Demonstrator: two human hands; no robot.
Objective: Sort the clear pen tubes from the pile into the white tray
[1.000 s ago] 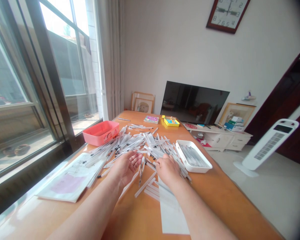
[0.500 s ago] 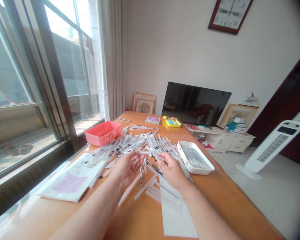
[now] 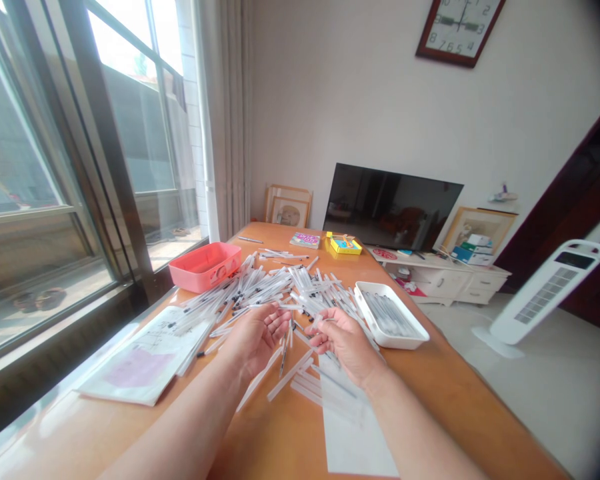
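My left hand [image 3: 261, 339] is palm up at the near edge of a loose pile of translucent pens [image 3: 260, 288], its fingers loosely curled and apart with nothing seen in them. Across a small gap, my right hand [image 3: 347, 347] pinches a small translucent plastic pen part [image 3: 317, 322] between thumb and fingers; its exact kind is unclear. A thin dark-tipped pen refill [image 3: 284, 352] lies between the hands. Several whitish tubes [image 3: 291, 375] rest on the table just below. Under my right wrist is a white sheet of paper [image 3: 353, 440].
A white tray [image 3: 405, 345] of slim grey-looking pens or refills stands right of the pile. At left are a pink basket [image 3: 200, 277] and a booklet [image 3: 135, 373]. A yellow box [image 3: 347, 248] and a colourful booklet [image 3: 304, 240] lie at the table's far end.
My right hand has turned and drawn slightly nearer to me, its fingers now curled around the small pen part. My left hand has barely moved.
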